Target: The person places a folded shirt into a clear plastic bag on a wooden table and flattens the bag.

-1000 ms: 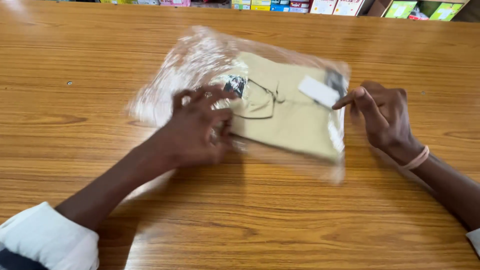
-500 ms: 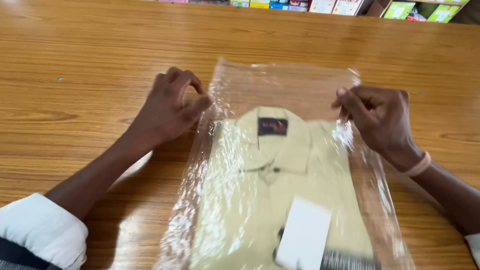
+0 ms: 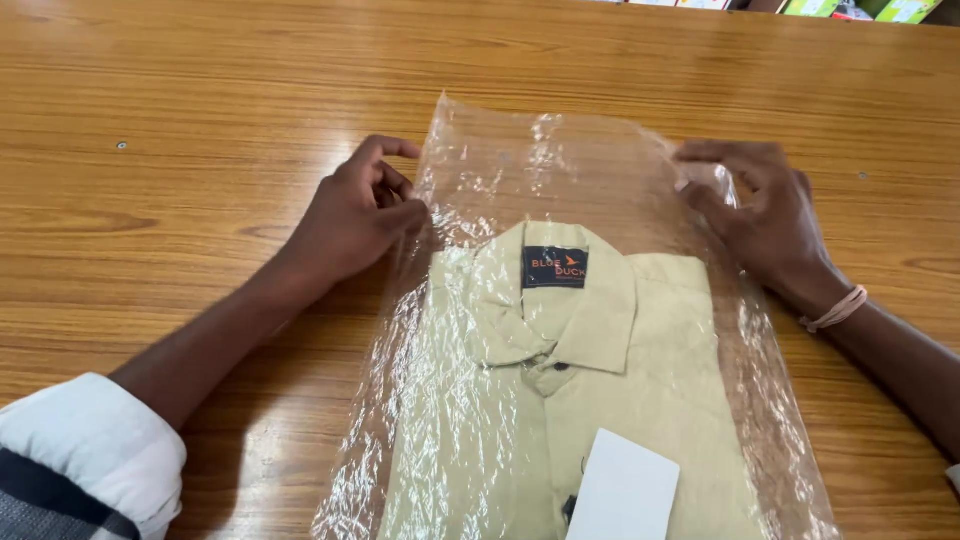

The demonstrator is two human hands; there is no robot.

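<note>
pale beige shirt, clear bag, white tag

Folded beige shirt — flat inside clear bag.

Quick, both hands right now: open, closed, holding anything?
Left hand: fingers pinched on the left edge of the clear plastic bag.
Right hand: fingers gripping the bag's right edge.
</note>
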